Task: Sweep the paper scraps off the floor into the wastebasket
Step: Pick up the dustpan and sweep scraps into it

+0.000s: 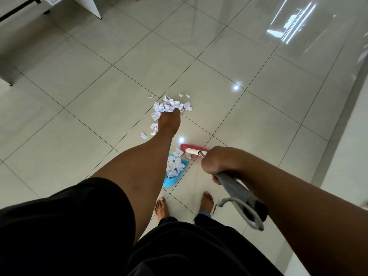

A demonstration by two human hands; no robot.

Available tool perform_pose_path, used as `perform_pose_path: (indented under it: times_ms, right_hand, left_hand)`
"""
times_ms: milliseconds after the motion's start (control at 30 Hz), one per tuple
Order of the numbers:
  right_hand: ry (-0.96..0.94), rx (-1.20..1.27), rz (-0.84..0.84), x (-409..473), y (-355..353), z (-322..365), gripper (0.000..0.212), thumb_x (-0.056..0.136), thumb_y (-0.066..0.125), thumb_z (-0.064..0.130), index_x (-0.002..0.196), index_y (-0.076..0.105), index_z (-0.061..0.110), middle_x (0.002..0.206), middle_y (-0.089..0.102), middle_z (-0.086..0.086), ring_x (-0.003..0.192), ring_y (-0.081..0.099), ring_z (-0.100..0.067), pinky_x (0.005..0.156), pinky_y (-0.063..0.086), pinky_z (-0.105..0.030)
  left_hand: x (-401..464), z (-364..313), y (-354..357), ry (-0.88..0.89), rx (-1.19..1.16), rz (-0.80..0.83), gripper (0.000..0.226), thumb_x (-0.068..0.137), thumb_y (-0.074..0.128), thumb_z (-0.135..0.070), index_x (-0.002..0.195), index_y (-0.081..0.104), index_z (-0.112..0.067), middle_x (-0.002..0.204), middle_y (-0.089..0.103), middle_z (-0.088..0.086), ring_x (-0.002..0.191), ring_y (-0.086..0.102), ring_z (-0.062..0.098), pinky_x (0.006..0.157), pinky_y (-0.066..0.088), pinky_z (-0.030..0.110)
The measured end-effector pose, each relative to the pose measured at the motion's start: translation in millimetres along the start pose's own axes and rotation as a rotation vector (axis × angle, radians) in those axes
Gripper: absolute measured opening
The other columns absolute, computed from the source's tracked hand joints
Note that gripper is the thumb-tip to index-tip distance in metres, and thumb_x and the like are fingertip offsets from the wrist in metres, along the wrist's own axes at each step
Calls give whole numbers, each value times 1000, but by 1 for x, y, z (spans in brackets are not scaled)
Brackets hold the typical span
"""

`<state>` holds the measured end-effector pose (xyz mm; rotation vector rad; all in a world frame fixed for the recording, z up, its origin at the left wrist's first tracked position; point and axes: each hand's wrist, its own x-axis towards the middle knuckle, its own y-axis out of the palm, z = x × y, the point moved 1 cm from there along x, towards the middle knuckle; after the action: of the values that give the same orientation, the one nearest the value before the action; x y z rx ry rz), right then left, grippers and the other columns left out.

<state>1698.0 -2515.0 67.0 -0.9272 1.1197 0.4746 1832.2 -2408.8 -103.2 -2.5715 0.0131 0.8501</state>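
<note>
Right hand (pixel 214 163) fingers curled round broom handle (pixel 232 185), left hand (pixel 169 121) (fingers hidden) in scraps (pixel 172 106)

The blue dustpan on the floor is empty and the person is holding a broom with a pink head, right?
Not quite. The head view shows the blue dustpan already has paper scraps in it; it isn't empty. The rest holds: the right hand grips the handle of a broom with a pink head.
</note>
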Motion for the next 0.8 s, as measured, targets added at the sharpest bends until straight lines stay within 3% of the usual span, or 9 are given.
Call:
perform_pose_path:
  times_ms: [67, 133, 200, 300, 400, 500, 667, 800]
  right_hand:
    - [-40, -57, -40, -5, 6, 8, 16, 97, 37, 7, 82, 43, 4, 79, 58, -12, 75, 56, -23, 78, 52, -31]
    - [-52, -78, -22, -6, 10, 8, 25, 96, 34, 5, 71, 31, 8, 68, 56, -11, 62, 58, -22, 66, 53, -26]
    - [-67, -103, -12, -11, 7, 10, 28, 95, 33, 3, 68, 35, 8, 40, 54, -6, 32, 52, -14, 40, 41, -13]
    - [-130, -169, 2, -15, -10, 1, 33, 95, 43, 7, 62, 43, 10, 23, 43, 6, 17, 40, -4, 28, 33, -13]
    - [-179, -182, -4, -26, -25, -4, 28, 91, 53, 6, 63, 49, 10, 37, 53, 2, 29, 50, -9, 28, 38, -12]
    - [-184, -248, -1, -33, -34, 0, 26, 93, 49, 6, 67, 48, 8, 60, 51, -5, 46, 47, -15, 40, 41, -19]
    - [-116, -157, 39, -23, -43, -1, 21, 92, 37, 7, 74, 46, 3, 42, 48, -6, 31, 42, -14, 40, 36, -14]
    - [-129, -229, 14, -9, -43, 8, 23, 93, 37, 6, 72, 46, 4, 55, 51, -9, 48, 43, -18, 51, 36, -25]
  left_hand:
    - [-1, -1, -1, 7, -1, 1, 35, 86, 42, -36, 74, 58, -6, 80, 61, 7, 71, 51, 24, 62, 37, 29]
    - [-2, 1, -2, 6, -3, -4, 35, 85, 42, -36, 71, 56, -8, 78, 60, 7, 71, 51, 24, 61, 37, 29]
    - [-3, 4, -4, -2, -18, -28, 34, 85, 42, -37, 72, 55, -8, 77, 59, 6, 70, 51, 24, 59, 37, 28]
    - [-6, 11, -12, -13, -64, -86, 32, 85, 43, -34, 64, 48, -11, 68, 53, 3, 65, 46, 24, 57, 34, 27]
    - [-10, 18, -21, -31, -90, -136, 32, 85, 43, -33, 59, 41, -15, 63, 45, 1, 63, 41, 23, 59, 33, 28]
    - [-18, 26, -28, -44, -131, -165, 33, 85, 43, -34, 59, 39, -15, 62, 43, 0, 58, 37, 21, 54, 30, 27]
    - [-35, 46, -34, -81, -197, -254, 35, 84, 43, -35, 63, 48, -8, 65, 50, 5, 59, 41, 23, 57, 33, 28]
    - [-46, 66, -38, -117, -285, -344, 37, 82, 43, -38, 67, 55, -7, 69, 53, 8, 63, 45, 24, 59, 35, 30]
